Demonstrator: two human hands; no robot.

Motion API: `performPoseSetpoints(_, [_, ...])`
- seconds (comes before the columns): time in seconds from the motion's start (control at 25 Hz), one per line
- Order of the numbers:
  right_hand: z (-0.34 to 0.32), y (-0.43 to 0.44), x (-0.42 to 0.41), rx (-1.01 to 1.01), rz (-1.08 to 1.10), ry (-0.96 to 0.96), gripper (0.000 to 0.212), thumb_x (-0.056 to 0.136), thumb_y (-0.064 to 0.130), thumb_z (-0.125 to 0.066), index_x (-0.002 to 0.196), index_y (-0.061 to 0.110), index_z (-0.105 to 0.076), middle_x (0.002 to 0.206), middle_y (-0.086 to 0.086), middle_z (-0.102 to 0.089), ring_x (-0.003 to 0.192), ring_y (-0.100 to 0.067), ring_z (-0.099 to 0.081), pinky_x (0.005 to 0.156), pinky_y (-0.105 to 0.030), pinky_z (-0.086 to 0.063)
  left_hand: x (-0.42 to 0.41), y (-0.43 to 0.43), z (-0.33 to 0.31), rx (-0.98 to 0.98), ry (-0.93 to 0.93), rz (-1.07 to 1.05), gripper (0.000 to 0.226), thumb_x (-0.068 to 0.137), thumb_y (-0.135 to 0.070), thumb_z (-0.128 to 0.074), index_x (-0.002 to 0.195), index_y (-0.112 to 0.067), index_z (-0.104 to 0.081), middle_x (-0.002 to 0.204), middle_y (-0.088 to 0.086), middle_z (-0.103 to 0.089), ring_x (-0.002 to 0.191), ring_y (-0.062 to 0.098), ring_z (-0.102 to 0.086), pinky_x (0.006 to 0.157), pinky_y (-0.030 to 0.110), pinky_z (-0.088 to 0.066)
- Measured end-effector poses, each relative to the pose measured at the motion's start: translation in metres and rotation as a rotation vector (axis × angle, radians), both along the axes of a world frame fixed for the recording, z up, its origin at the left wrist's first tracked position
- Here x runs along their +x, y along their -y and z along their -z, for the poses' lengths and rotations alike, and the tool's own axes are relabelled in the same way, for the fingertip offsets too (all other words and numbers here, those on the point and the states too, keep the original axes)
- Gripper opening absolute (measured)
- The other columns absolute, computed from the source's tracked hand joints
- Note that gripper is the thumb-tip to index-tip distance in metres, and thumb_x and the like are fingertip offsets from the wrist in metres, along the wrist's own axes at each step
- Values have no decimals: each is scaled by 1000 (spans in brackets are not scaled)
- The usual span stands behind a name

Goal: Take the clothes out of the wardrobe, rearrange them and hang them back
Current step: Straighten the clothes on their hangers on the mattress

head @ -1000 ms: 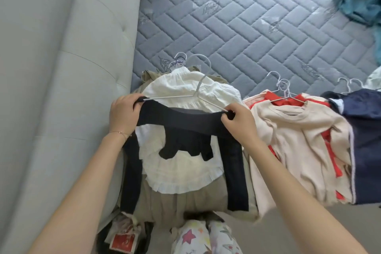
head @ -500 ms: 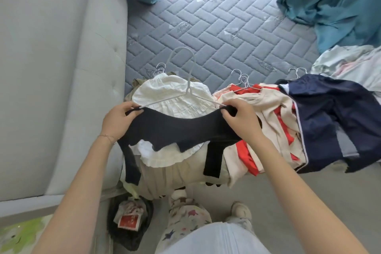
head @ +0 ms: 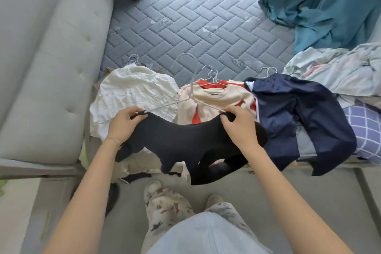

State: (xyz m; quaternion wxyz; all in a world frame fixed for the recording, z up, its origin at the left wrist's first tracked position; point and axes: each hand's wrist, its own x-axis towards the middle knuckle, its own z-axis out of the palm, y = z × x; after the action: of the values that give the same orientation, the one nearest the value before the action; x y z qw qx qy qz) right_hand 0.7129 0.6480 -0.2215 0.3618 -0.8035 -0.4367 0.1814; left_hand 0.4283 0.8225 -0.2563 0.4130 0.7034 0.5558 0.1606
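Note:
A black garment (head: 185, 140) hangs on a white wire hanger (head: 190, 88), lifted above the bed's near edge. My left hand (head: 125, 123) pinches its left shoulder at the hanger's end. My right hand (head: 239, 126) grips the right shoulder at the other end. Beneath and behind it, other clothes lie on hangers on the mattress (head: 185, 33): a white ruffled top (head: 134, 93) at the left, a beige and red top (head: 216, 99) in the middle, and a navy garment (head: 299, 113) at the right.
A grey padded headboard (head: 51, 57) rises on the left. Teal curtains (head: 321, 2) hang by the window, with crumpled pale bedding (head: 340, 70) and a checked pillow (head: 365, 130) at the right. My patterned trouser legs and shoes (head: 152, 187) stand on the grey floor below.
I have lifted the black garment on its hanger off the white top and carried it rightward and toward me. The view has pulled back, showing the window, the curtains and more floor.

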Motion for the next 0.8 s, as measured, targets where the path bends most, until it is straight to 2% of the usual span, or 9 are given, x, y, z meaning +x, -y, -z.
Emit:
performPoseSetpoints(0.12, [-3,20,43,-20,26,-11,20,85,13,-64,102,15,-73,102,2,-72,98,-13,-62,91,-24,-44,38,23,5,-21,-4,46,9,87,-36,-67,81,-42,-64,93,-22,-66,98,8,-61,86,34,-47])
performPoseSetpoints(0.2, [4,21,67,-37,51,-32,20,85,13,-65,102,17,-74,102,4,-72,97,-10,-61,88,-19,-40,62,24,15,-48,-2,57,2,88,-37,-67,86,-37,-67,94,-17,-68,98,10,-63,88,38,-49])
performPoseSetpoints(0.28, [15,14,83,-61,62,-22,20,85,13,-64,102,17,-74,102,3,-72,97,-11,-61,86,-18,-39,85,19,26,-55,-13,60,5,88,-38,-67,86,-33,-69,93,-13,-70,96,11,-64,88,40,-50])
performPoseSetpoints(0.36, [29,-1,104,-109,84,-12,21,85,13,-63,102,16,-75,102,1,-73,98,-15,-62,88,-23,-42,111,7,43,-63,-36,60,6,87,-39,-67,86,-33,-69,93,-12,-71,95,11,-64,86,38,-50])
performPoseSetpoints(0.44, [43,-20,123,-166,103,-6,22,84,14,-62,102,18,-75,103,1,-73,101,-19,-62,97,-37,-45,134,-8,64,-90,-39,61,9,87,-38,-66,90,-31,-70,98,-10,-71,98,12,-64,87,38,-49])
performPoseSetpoints(0.52, [57,-44,141,-196,116,12,23,83,13,-61,101,18,-75,102,1,-73,102,-22,-62,100,-46,-43,157,-28,85,-103,-61,54,10,88,-38,-65,93,-31,-69,101,-11,-70,98,10,-62,81,31,-47])
performPoseSetpoints(0.64, [78,-80,168,-219,134,44,22,84,14,-62,102,16,-75,105,-2,-73,104,-24,-62,101,-47,-43,191,-59,110,-116,-45,25,8,89,-36,-65,94,-31,-68,99,-15,-66,97,7,-59,72,19,-38])
performPoseSetpoints(0.8, [124,-127,202,-279,156,58,24,85,15,-62,106,15,-73,109,-5,-72,105,-26,-62,102,-45,-42,232,-99,156,-128,-54,12,9,91,-31,-63,96,-28,-69,99,-11,-68,97,11,-61,77,26,-44])
